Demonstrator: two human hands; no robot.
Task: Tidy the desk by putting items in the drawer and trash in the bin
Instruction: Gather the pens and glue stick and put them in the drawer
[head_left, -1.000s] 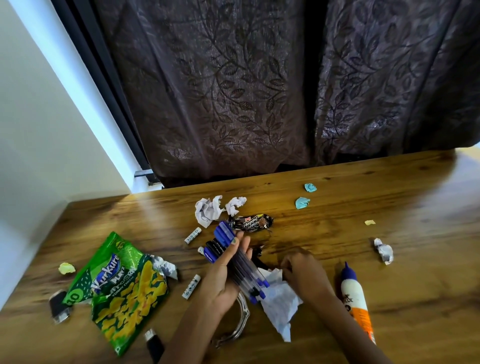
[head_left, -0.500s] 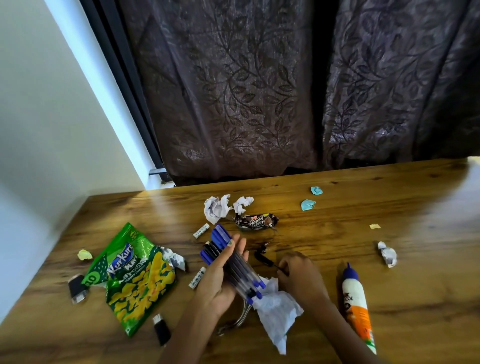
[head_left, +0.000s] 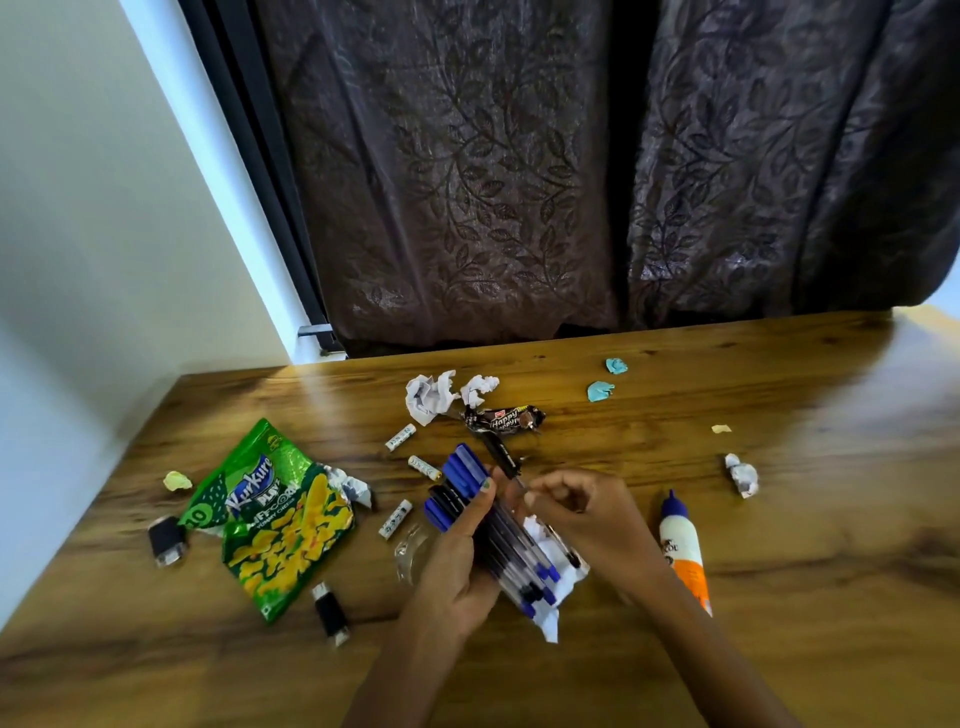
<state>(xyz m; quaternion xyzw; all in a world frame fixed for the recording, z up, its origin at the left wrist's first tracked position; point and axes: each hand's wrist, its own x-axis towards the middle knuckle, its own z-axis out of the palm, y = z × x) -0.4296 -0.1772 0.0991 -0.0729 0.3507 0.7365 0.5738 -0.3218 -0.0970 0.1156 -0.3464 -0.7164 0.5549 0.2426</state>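
My left hand (head_left: 457, 566) wraps pen bunch (head_left: 493, 525), mid desk (head_left: 779, 519), near front edge. Right hand (head_left: 587, 512) pinches 1 black pen (head_left: 501, 452) by tip. Pens light, stiff, slippy; squeeze bunch round middle, else they slide out.

Glossy wood-grain desk (head_left: 779, 597); shiny foil snack bag (head_left: 270, 514) (crinkled); clear plastic pens (head_left: 498, 530); crumpled matt paper (head_left: 428, 397); embossed cloth curtain (head_left: 467, 182).
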